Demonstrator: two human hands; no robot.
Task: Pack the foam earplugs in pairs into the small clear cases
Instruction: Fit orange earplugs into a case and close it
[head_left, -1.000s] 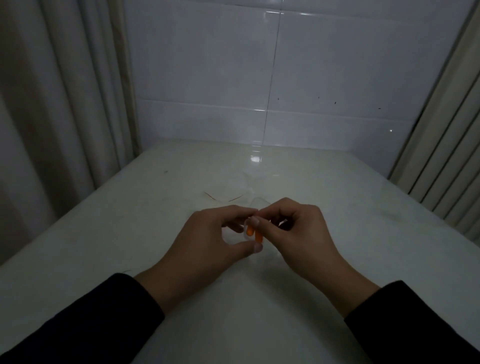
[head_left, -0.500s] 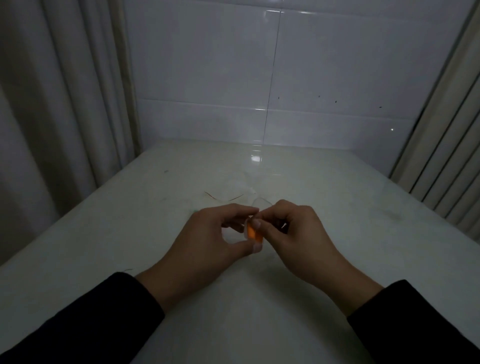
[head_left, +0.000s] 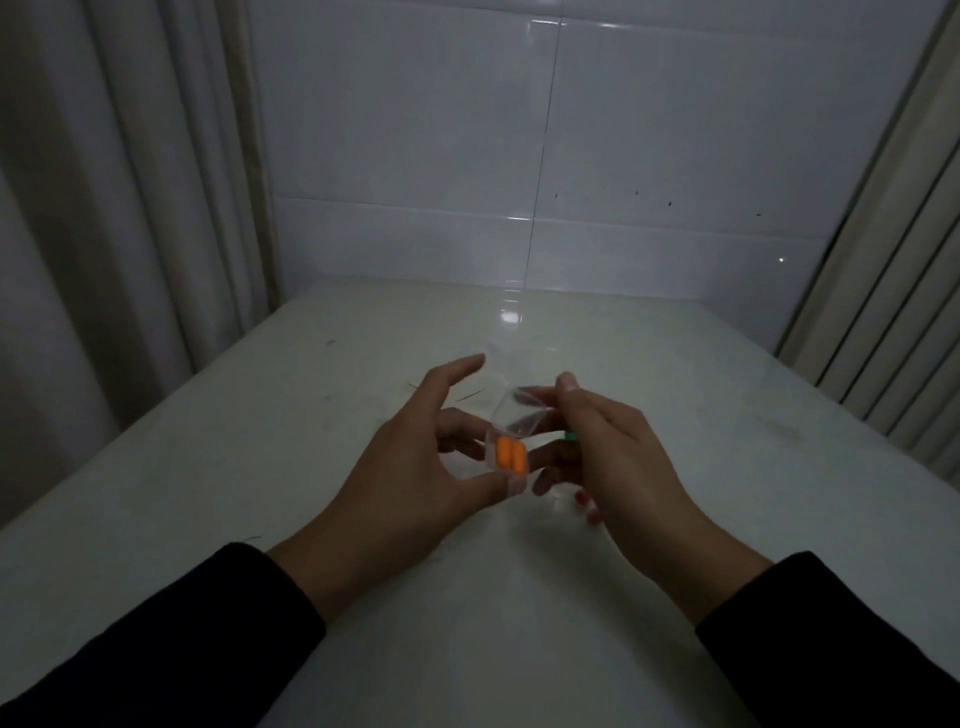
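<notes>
Fingers of my left hand pinch the base of the small clear case: thumb tip under its near corner, the middle fingers behind it, while my index finger points off forward, straight and touching nothing. I hold the case this way, tilted up off the white table, so its open side faces me and I can see what is inside. Two orange earplugs lie side by side in the base, touching, a full pair.

My right hand holds the hinged clear lid, which stands open above the base; my thumb tip presses its far top edge, and the lower fingers curl in under the case near my left fingertips. I cannot tell exactly how many fingers touch the lid, since the plastic is see-through and the light is dim. A small green thing peeks out from behind my right palm; what it is I cannot say. Something reddish also shows just under my right fingers, too blurred to name.

With the pair seated, I judge the step in hand is closing the lid: my right thumb is placed to fold it down while my left steadies the base against the push. The risk is an earplug springing up and catching in the seam.
</notes>
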